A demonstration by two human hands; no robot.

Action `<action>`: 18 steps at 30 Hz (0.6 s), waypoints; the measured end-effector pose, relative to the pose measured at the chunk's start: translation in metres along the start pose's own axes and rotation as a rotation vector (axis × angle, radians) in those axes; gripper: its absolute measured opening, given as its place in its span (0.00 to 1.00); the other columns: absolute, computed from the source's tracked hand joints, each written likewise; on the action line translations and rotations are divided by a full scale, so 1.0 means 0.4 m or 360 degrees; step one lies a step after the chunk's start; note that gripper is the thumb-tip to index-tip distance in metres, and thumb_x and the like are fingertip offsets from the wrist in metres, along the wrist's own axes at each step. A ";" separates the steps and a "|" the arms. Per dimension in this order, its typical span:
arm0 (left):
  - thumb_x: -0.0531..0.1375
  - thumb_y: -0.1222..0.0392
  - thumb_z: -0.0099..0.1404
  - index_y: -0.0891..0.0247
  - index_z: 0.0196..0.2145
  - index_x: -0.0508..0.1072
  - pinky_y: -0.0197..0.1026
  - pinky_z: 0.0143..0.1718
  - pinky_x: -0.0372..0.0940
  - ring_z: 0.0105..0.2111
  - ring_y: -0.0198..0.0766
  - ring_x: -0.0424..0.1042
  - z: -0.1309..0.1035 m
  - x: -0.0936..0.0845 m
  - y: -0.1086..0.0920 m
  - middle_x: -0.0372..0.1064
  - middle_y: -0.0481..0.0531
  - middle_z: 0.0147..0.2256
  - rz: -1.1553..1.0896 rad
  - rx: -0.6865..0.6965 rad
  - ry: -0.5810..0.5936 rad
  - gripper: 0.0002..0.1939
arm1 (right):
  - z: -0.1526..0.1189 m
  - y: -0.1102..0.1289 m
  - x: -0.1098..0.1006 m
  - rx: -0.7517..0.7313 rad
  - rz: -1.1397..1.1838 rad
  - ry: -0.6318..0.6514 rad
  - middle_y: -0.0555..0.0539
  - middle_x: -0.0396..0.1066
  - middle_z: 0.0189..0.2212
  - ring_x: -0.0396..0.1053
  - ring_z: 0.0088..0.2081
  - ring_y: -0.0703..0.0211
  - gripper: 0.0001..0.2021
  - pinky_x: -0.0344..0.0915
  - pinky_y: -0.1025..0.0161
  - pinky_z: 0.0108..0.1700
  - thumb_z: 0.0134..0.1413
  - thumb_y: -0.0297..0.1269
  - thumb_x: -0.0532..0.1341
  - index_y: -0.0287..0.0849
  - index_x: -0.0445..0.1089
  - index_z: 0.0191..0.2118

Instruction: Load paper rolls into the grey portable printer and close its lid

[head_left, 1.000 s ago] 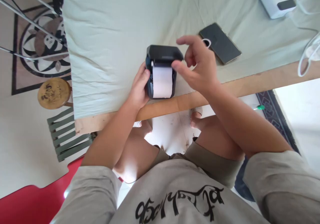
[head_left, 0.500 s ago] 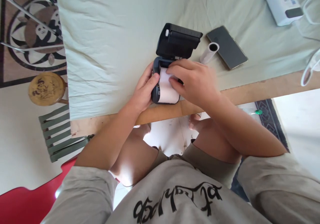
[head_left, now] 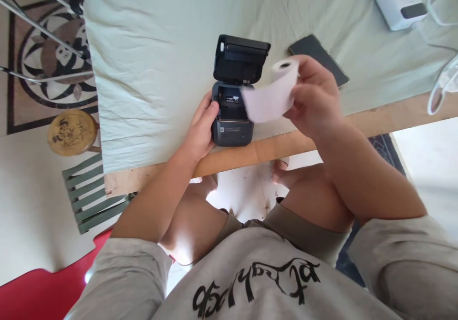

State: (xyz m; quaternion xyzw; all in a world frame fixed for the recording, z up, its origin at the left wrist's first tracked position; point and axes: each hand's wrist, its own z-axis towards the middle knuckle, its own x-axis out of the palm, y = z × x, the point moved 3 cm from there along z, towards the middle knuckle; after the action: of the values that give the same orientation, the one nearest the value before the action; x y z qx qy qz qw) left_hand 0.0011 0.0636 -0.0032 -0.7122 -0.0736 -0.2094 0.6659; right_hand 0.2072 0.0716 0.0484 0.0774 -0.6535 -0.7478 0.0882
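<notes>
My left hand point(head_left: 202, 124) is wrapped around the left side of a small dark label printer point(head_left: 233, 136), which sits near the table's front edge. Its black lid point(head_left: 241, 60) stands raised, and the bay inside shows a small printed label with no roll in it. Just right of the printer, my right hand point(head_left: 317, 93) grips a white paper roll point(head_left: 285, 74) in the air. A loose strip of its paper curls toward the bay, blurred by motion. Behind that hand lies a dark smartphone point(head_left: 322, 55), partly covered.
A pale green cloth point(head_left: 153, 48) covers the table, with a wooden front edge point(head_left: 272, 148). At the back right stands a white box-shaped device point(head_left: 399, 3) with a cable point(head_left: 436, 48). A round wooden stool point(head_left: 71, 131) and a slatted green seat point(head_left: 86, 191) are on the left.
My right hand has lifted the paper roll out of the printer and moved right, baring the bay. The separate roll beside the phone no longer shows. My left hand keeps its hold.
</notes>
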 end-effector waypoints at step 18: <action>0.55 0.48 0.67 0.58 0.44 0.71 0.43 0.56 0.66 0.60 0.43 0.63 0.004 0.000 -0.007 0.73 0.50 0.48 0.0029 0.0025 -0.0041 0.14 | 0.026 -0.120 -0.020 -0.0228 -0.1620 -0.0127 0.46 0.71 0.41 0.70 0.38 0.50 0.19 0.68 0.52 0.40 0.48 0.35 0.64 0.47 0.62 0.47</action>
State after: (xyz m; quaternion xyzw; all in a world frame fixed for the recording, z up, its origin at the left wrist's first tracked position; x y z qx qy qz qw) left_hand 0.0005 0.0653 -0.0008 -0.7103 -0.0773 -0.1937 0.6723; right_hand 0.2110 0.0895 0.0023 0.3507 -0.4830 -0.7413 -0.3068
